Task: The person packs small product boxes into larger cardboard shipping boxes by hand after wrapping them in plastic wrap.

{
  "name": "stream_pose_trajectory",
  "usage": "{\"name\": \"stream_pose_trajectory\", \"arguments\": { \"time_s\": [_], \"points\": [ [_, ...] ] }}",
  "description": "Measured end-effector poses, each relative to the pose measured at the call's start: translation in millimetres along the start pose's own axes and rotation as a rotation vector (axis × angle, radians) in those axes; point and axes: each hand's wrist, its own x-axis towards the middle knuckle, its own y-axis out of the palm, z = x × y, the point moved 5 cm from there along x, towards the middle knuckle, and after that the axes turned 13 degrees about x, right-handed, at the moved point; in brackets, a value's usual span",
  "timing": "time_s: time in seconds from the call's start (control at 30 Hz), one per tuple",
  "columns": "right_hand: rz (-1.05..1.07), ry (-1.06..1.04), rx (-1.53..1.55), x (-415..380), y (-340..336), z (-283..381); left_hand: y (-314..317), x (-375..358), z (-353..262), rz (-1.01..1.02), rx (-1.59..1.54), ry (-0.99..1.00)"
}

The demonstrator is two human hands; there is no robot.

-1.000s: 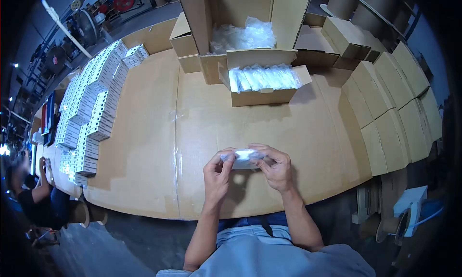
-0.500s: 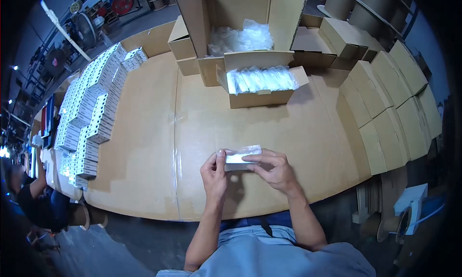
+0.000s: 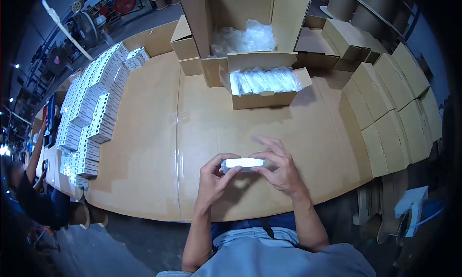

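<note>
Between my two hands, above the cardboard-covered table, is a small white box (image 3: pixel 244 163) that looks wrapped in clear plastic. My left hand (image 3: pixel 214 180) grips its left end, with the thumb along the near side. At the other end, my right hand (image 3: pixel 281 175) pinches it between thumb and finger, while other fingers stick up and blur slightly. Beyond my hands stands an open carton (image 3: pixel 262 101) holding a row of several plastic-wrapped packs (image 3: pixel 263 80).
Stacked small white boxes (image 3: pixel 96 91) line the table's left side. A large open carton (image 3: pixel 195 24) with clear plastic bags (image 3: pixel 248 37) stands behind the small carton. Closed brown cartons (image 3: pixel 385 108) are stacked at right. Another person (image 3: pixel 41 200) is at far left.
The white box has turned so a bright narrow face shows. My left thumb has come down to its near side, and some right fingers have lifted off it.
</note>
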Motion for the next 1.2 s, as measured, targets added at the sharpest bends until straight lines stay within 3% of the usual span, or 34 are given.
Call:
{"name": "stream_pose_trajectory", "arguments": {
  "time_s": [0.03, 0.13, 0.23, 0.27, 0.37, 0.5, 0.53, 0.63, 0.8, 0.93, 1.07, 1.2],
  "points": [
    [0.003, -0.065, -0.069, 2.5, -2.1, 5.4, -0.3, 1.7, 1.4, 0.007, 0.017, -0.008],
    [0.123, 0.175, 0.114, 6.1, -4.7, 1.2, -0.2, 13.0, -1.6, 0.037, 0.018, -0.002],
    [-0.048, -0.034, 0.058, 23.7, -19.9, -2.3, -9.9, 40.5, 8.4, -0.027, 0.026, -0.038],
    [-0.122, 0.085, 0.121, 28.8, -25.3, -11.6, -13.2, 52.0, 5.1, -0.067, 0.037, 0.027],
    [-0.455, 0.050, 0.266, 59.2, -34.9, -23.5, -22.7, 91.1, 1.6, -0.140, 0.056, 0.061],
    [-0.576, -0.077, 0.266, 101.4, -18.1, -29.1, -25.7, 149.7, 21.0, -0.211, 0.145, 0.003],
    [-0.576, -0.100, 0.142, 108.5, -14.5, -33.2, -26.7, 161.3, 18.0, -0.314, 0.163, 0.078],
    [-0.605, -0.165, 0.038, 123.7, -2.2, -43.2, -29.6, 184.2, 7.9, -0.334, 0.281, 0.030],
    [-0.602, -0.146, -0.005, 132.5, 16.4, -50.0, -29.2, 207.1, 8.5, -0.412, 0.448, 0.200],
    [-0.576, -0.158, -0.134, 129.7, 20.8, -55.4, -22.6, 215.4, 21.1, -0.293, 0.301, 0.145],
    [-0.511, -0.203, -0.425, 128.1, 28.2, -46.5, -19.6, 213.0, 17.7, -0.338, 0.323, 0.197],
    [-0.455, -0.192, -0.514, 137.0, 36.8, -51.1, -19.9, 212.8, 25.2, -0.327, 0.301, 0.189]
  ]
}}
